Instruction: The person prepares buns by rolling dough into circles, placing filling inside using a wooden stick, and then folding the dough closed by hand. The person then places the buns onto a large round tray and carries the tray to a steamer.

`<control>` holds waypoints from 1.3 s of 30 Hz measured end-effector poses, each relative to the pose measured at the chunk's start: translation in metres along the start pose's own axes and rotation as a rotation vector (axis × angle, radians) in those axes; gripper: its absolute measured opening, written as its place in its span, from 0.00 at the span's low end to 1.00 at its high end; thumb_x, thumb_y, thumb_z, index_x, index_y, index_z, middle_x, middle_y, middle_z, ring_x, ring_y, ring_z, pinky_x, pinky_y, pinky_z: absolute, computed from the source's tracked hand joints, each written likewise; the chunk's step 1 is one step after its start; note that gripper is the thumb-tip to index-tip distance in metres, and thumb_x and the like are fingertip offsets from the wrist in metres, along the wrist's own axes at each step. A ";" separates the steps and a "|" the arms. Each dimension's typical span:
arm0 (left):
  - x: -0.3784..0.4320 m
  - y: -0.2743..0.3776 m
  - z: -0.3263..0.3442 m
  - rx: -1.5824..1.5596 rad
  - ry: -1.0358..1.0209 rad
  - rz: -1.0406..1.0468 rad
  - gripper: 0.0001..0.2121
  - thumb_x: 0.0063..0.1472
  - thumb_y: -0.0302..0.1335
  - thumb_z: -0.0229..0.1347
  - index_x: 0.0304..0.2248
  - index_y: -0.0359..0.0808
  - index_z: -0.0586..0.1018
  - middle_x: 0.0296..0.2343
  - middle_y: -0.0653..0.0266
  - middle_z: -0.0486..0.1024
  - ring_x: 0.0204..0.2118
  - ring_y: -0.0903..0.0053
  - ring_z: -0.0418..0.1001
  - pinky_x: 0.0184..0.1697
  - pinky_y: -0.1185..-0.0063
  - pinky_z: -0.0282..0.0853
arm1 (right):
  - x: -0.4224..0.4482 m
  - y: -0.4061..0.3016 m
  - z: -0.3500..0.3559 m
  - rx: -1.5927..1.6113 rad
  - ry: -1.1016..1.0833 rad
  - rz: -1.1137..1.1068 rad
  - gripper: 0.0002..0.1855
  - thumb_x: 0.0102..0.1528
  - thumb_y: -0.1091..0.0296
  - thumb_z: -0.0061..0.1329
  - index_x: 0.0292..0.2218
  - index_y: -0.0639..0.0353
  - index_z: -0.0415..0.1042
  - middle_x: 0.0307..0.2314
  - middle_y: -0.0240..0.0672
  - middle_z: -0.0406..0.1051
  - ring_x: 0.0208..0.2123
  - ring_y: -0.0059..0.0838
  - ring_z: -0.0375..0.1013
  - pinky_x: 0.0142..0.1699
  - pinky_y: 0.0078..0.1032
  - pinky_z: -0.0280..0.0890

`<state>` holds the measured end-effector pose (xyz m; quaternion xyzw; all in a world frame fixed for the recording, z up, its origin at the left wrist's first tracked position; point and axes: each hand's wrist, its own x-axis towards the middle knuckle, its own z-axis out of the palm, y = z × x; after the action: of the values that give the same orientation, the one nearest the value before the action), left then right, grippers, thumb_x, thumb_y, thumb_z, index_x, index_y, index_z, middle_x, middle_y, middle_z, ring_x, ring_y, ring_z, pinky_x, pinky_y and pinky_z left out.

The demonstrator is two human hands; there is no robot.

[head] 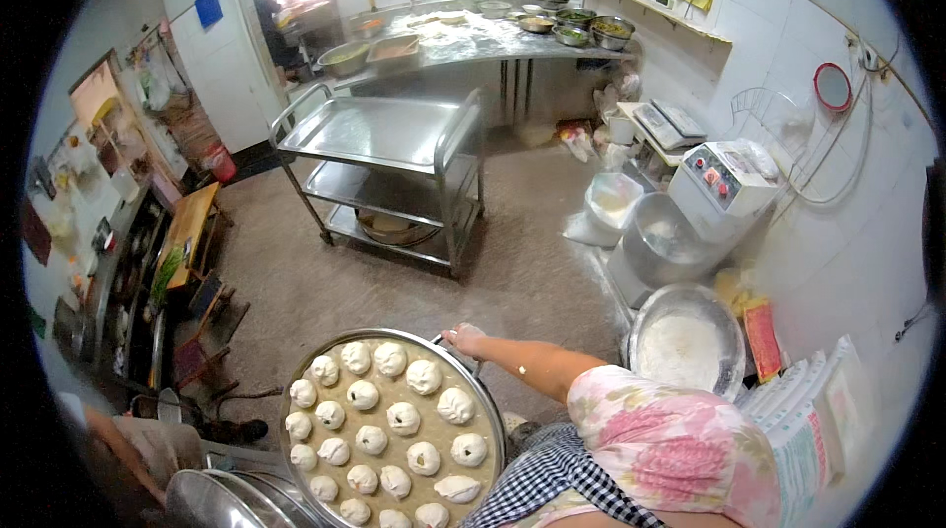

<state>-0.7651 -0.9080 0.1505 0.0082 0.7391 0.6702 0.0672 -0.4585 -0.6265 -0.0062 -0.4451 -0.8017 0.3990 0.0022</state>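
Note:
A round metal steamer tray (494,410) lies low in the picture, lined with a damp-looking beige cloth (373,380). Several white filled buns (403,419) are spaced out on the cloth, some with small openings on top showing dark or greenish filling. With my right arm stretched across, my right hand (464,340) grips the handle at the tray's far right rim. Flour or dough marks the fingers and forearm. My left hand is out of view. A checked apron (539,472) touches or overlaps the tray's near right edge.
Ahead stands a three-shelf steel trolley (377,125). Right are a dough mixer (661,236), a flour sack (612,206) and a basin of flour (684,343). Stacked metal lids (214,498) and another person's arm (122,447) are at left. Bowls (612,29) line the floured counter (473,29).

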 end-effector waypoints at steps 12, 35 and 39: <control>0.007 -0.008 0.004 -0.011 -0.026 -0.017 0.16 0.57 0.35 0.45 0.40 0.32 0.68 0.36 0.60 0.68 0.37 0.76 0.65 0.40 0.79 0.59 | -0.005 -0.008 -0.001 0.098 0.036 0.099 0.29 0.51 0.42 0.35 0.34 0.64 0.69 0.33 0.52 0.67 0.35 0.46 0.68 0.38 0.37 0.62; -0.005 -0.011 -0.143 -0.116 0.205 0.054 0.16 0.57 0.34 0.45 0.42 0.32 0.67 0.38 0.59 0.67 0.39 0.76 0.64 0.42 0.79 0.59 | 0.022 0.011 0.023 0.275 -0.204 0.142 0.13 0.51 0.62 0.39 0.31 0.60 0.70 0.22 0.35 0.67 0.22 0.28 0.66 0.27 0.29 0.64; -0.023 -0.002 -0.184 -0.207 0.329 0.081 0.17 0.57 0.34 0.45 0.42 0.32 0.67 0.38 0.59 0.67 0.39 0.76 0.64 0.43 0.79 0.59 | 0.009 0.029 0.003 0.755 -0.078 0.152 0.15 0.51 0.63 0.39 0.34 0.65 0.70 0.28 0.38 0.69 0.28 0.30 0.70 0.31 0.27 0.64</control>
<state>-0.7626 -1.0928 0.1672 -0.0786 0.6663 0.7371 -0.0810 -0.4442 -0.6139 -0.0301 -0.4555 -0.5628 0.6816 0.1059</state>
